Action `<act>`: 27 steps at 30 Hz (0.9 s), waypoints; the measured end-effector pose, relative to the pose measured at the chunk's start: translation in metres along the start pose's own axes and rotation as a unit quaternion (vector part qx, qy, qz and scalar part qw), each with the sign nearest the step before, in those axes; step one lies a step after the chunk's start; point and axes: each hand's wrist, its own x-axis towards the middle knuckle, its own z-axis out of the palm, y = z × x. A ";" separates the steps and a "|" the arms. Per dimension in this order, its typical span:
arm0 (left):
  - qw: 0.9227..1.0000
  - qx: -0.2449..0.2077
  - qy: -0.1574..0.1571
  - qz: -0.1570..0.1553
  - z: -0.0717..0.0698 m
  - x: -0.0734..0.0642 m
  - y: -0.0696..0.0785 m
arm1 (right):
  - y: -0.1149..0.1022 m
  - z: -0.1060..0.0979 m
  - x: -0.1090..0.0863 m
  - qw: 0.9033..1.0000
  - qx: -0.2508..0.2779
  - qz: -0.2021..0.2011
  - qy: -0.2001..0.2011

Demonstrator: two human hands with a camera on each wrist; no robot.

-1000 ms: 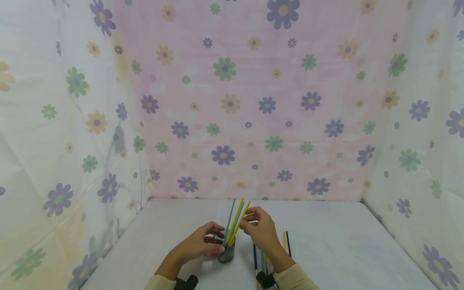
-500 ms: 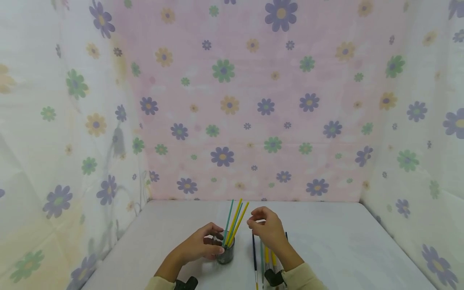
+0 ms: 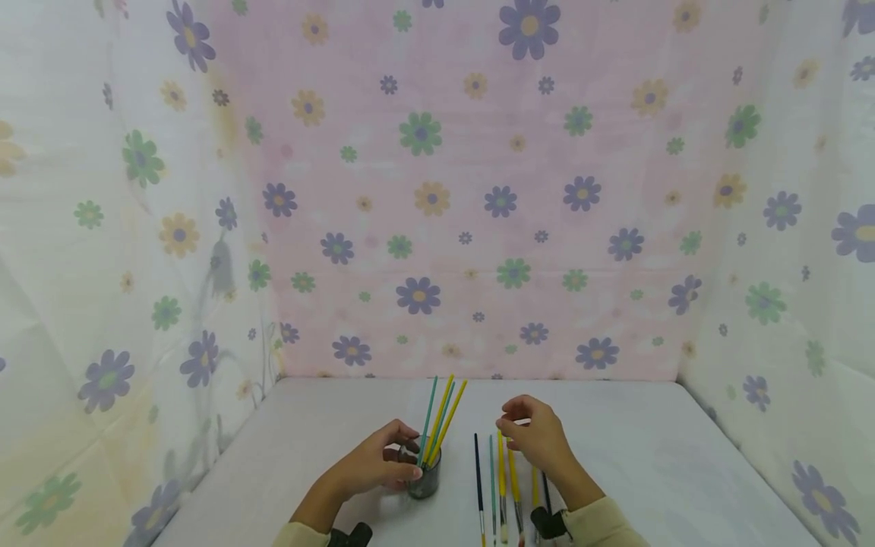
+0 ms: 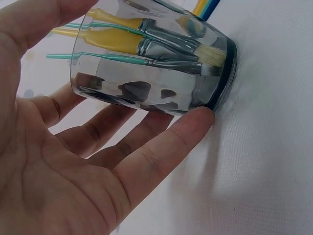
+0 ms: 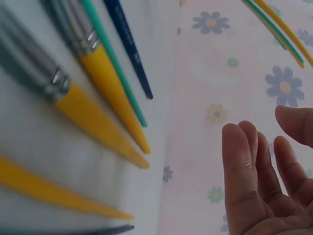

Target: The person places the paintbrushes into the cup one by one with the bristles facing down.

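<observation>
My left hand (image 3: pixel 379 460) holds a clear glass (image 4: pixel 227 73) that stands on the table, its thumb on one side and its fingers round the other. Inside the glass lean several paintbrushes with yellow and teal handles (image 3: pixel 444 422), bristles down, as the left wrist view shows. My right hand (image 3: pixel 536 437) hovers over the far ends of a row of paintbrushes, fingers loosely bent, nothing between them. That row has a dark blue brush (image 3: pixel 478 479), a teal brush (image 3: pixel 491 479) and yellow brushes (image 5: pixel 98 122); my right forearm partly hides its right end.
The white table (image 3: pixel 636 463) ends at a pink flowered cloth (image 3: pixel 478 228) at the back. White flowered cloths (image 3: pixel 772 342) hang along both sides. A dark wrist mount (image 3: pixel 547 523) sits over the near ends of the row.
My right hand has left the brush handles in the glass and moved right, over the row on the table. My left hand has stayed on the glass.
</observation>
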 end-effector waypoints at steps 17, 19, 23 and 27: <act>1.000 0.007 0.001 0.003 -0.001 0.003 -0.004 | 0.025 -0.041 0.000 0.998 -0.031 0.053 0.013; 1.000 0.008 0.002 0.001 -0.001 0.002 -0.004 | 0.030 -0.045 0.000 0.997 -0.043 0.065 0.012; 1.000 0.011 0.007 -0.004 0.000 0.001 -0.001 | 0.039 -0.053 0.001 0.993 -0.066 0.096 0.004; 1.000 0.014 0.009 -0.004 0.001 0.000 0.001 | 0.044 -0.061 0.001 0.990 -0.076 0.118 -0.009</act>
